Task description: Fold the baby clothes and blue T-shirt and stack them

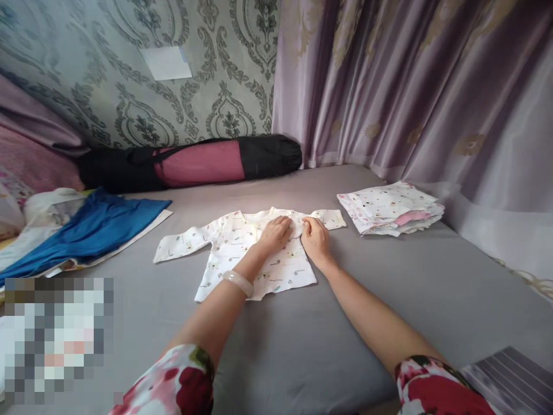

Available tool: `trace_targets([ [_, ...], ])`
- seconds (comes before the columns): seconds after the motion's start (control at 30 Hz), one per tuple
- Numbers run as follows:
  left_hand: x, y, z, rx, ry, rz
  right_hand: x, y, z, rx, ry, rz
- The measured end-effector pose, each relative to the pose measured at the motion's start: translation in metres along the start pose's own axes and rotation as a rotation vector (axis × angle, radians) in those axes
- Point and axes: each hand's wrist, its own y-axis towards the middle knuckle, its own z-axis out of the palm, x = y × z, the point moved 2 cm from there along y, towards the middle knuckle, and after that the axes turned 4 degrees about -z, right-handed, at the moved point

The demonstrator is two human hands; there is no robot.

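A small white baby shirt (233,242) with a sparse printed pattern and pale yellow trim lies spread on the grey bed sheet, front up and both sleeves out to the sides. My left hand (276,233) rests flat on its upper chest, fingers stretched out; a pale bangle (239,283) circles that wrist. At the shirt's right armpit, where the sleeve joins, my right hand (315,239) is closed, with thumb and forefinger pinching the cloth. The curled fingers hide part of the sleeve.
A stack of folded printed baby clothes (391,207) lies to the right. At left is a loose pile with a blue garment (99,230). A long black and pink bag (199,163) lies along the wall. Curtains (389,86) hang at the right. The lower left is pixelated.
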Motion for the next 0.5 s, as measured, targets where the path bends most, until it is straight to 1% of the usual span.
trace_targets([
  [0.17, 0.004, 0.011, 0.011, 0.050, 0.038, -0.105, -0.011, 0.003, -0.001, -0.074, -0.013, 0.084],
  [0.33, 0.001, 0.010, 0.017, 0.078, 0.080, -0.184, -0.019, 0.007, -0.005, -0.071, -0.089, 0.133],
  [0.5, -0.004, 0.008, 0.015, 0.090, 0.118, -0.211, -0.027, 0.009, -0.013, -0.063, -0.168, 0.207],
])
